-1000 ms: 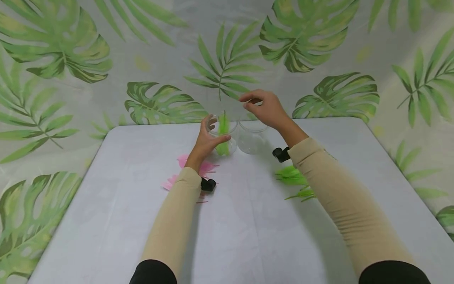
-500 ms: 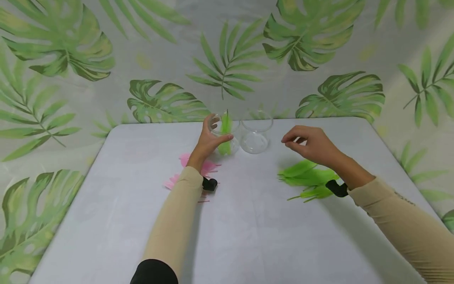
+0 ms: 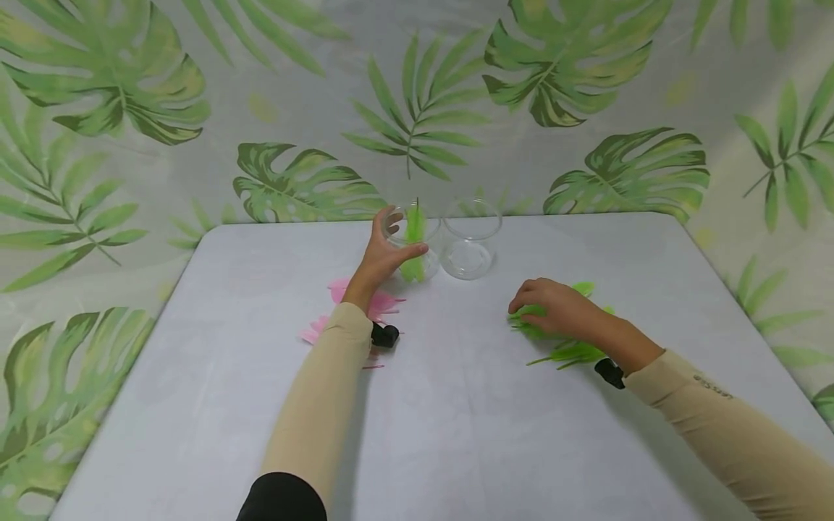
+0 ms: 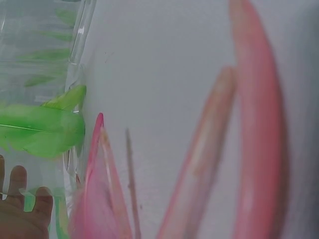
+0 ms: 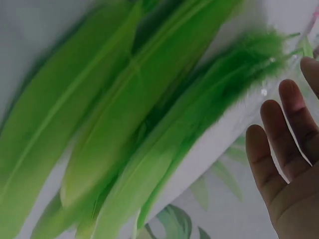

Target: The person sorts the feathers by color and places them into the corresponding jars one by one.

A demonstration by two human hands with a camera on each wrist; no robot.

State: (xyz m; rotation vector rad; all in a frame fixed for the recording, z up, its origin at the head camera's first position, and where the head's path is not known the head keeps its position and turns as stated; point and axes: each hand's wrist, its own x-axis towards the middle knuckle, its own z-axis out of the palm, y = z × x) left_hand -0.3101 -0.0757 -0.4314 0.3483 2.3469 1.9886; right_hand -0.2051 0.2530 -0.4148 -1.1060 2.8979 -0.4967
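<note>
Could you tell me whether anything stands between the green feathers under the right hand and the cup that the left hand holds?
Nothing visible does. From the green feathers under the right hand, bare table leads to the cup held by the left hand; the empty cup stands beside it.

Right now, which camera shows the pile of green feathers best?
The right wrist view: the green feathers fill it, sharp and close. The head view shows the pile small, partly under the right hand. The left wrist view shows only one inside the cup.

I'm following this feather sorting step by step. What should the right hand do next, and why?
Probably pinch one green feather from the pile and lift it. The right hand rests on that pile, holding nothing I can see, while the left hand grips the cup already holding a green feather.
</note>
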